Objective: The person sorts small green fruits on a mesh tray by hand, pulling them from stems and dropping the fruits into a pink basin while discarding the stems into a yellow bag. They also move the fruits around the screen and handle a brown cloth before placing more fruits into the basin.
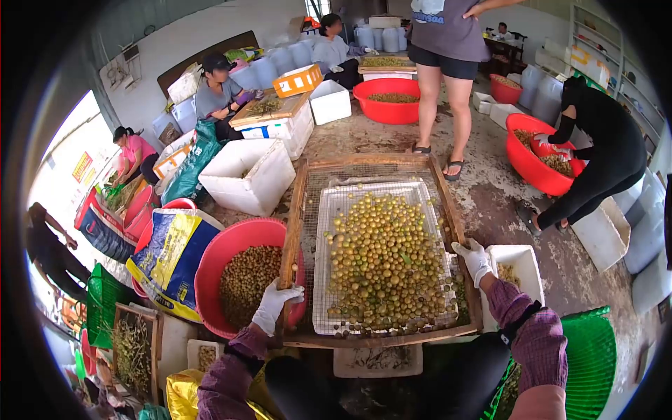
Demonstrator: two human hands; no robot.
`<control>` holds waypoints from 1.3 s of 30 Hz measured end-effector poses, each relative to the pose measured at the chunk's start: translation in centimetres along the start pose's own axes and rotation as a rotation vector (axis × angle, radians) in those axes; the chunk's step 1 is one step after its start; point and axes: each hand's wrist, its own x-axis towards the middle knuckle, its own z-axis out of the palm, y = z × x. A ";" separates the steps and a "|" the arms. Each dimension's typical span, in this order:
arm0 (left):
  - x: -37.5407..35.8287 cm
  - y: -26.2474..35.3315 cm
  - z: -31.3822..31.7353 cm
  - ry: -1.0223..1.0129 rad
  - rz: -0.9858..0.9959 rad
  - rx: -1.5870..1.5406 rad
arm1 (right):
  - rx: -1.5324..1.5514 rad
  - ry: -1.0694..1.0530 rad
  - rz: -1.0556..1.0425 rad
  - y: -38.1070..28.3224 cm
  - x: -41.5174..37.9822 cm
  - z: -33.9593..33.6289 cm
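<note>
Forearms reached forward, apart; white-gloved left hand point(277, 306) and white-gloved right hand point(475, 261) gripped opposite sides of rectangular brown wooden-framed mesh sieve point(383, 341), small round yellow-green fruits point(385, 255) heaped between them

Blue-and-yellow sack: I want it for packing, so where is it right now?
In the head view, the blue-and-yellow sack is on the person's left, just left of the pink tub and, in the picture, below the teal bag.
</note>
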 end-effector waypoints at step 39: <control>-2.3 3.0 4.9 -0.926 -0.092 1.686 | -0.787 -0.420 -0.906 -3.4 3.1 14.1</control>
